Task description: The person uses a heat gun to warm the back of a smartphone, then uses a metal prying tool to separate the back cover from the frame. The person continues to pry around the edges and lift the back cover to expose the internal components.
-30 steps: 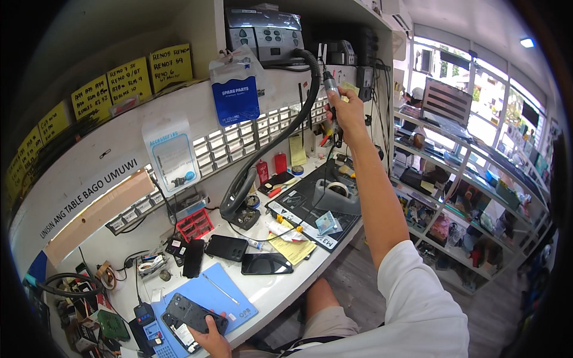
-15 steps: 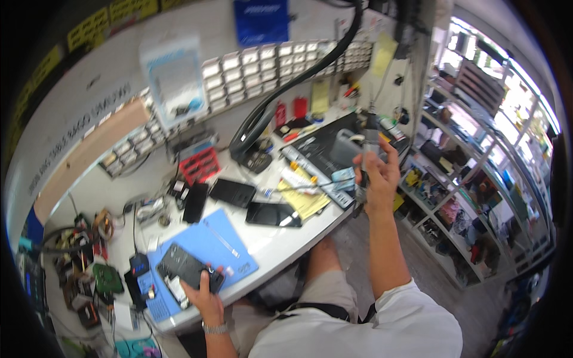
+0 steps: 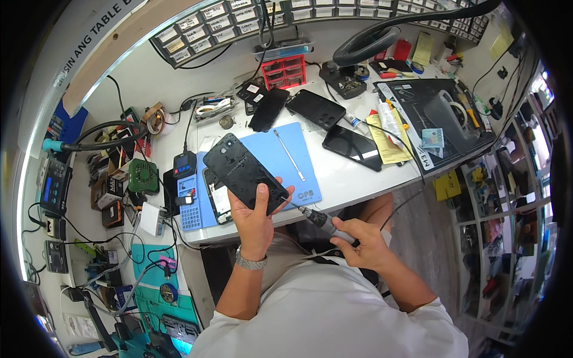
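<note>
My left hand (image 3: 255,216) is closed on a black phone back cover (image 3: 239,168), tilted above the blue mat (image 3: 301,140). In my right hand (image 3: 365,243) is a grey corded rotary tool (image 3: 327,225), pointing left. Its thin tip reaches the cover's lower right edge, close to my left fingers; whether it touches cannot be made out. Partly hidden under the cover, an opened phone body (image 3: 219,204) lies on the mat. A slim metal pry tool (image 3: 289,155) rests on the mat farther right.
Several dark phones, one at the bench's front edge (image 3: 352,147), lie right of the mat. Behind them stand a red drawer box (image 3: 283,73) and a black hose base (image 3: 343,80). A small black device (image 3: 184,163) and a green fan-like unit (image 3: 143,176) are at left. The tool's cord crosses the bench.
My right hand has come down and left from the bench's right side, bringing the rotary tool to the cover. My left hand has lifted the cover off the mat. The view has swung left.
</note>
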A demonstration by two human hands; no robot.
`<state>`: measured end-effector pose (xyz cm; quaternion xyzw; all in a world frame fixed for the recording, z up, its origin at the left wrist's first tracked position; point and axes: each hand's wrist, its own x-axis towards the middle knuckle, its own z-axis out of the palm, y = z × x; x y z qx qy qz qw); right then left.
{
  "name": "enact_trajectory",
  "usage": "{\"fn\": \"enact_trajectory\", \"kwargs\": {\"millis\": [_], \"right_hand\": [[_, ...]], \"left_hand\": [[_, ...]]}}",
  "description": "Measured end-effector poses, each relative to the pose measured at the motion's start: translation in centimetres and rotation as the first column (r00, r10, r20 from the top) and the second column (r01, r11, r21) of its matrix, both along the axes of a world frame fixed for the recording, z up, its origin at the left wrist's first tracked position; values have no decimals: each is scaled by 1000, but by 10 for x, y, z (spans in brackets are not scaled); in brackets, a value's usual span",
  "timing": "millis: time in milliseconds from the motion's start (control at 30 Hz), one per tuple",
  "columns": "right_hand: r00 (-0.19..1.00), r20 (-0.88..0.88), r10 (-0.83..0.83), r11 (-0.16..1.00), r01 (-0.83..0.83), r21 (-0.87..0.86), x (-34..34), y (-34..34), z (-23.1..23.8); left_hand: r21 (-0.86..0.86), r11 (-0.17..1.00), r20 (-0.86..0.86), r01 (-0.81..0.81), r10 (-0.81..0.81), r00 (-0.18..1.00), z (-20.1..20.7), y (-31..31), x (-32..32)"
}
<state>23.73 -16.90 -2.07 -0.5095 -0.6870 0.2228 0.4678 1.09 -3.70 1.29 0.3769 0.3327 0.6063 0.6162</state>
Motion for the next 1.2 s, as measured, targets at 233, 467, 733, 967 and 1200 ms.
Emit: {"fn": "enact_trajectory", "kwargs": {"millis": [233, 467, 733, 967, 1200], "right_hand": [[996, -75, -43, 998, 47, 50, -5, 6, -5], [999, -1, 46, 999, -46, 8, 2, 2, -3], [999, -44, 0, 1000, 0, 16, 7, 10, -8], [849, -521, -91, 867, -190, -461, 8, 16, -1], [480, -875, -62, 836, -454, -308, 7, 40, -1]], "left_hand": [[50, 997, 14, -57, 56, 998, -7, -8, -6], [-39, 989, -12, 143, -143, 990, -10, -4, -19], [-151, 920, -27, 361, -369, 929, -5, -10, -36], [-114, 975, -48, 189, -196, 979, -16, -17, -23], [32, 964, -493, 265, -216, 843, -31, -23, -11]]}}
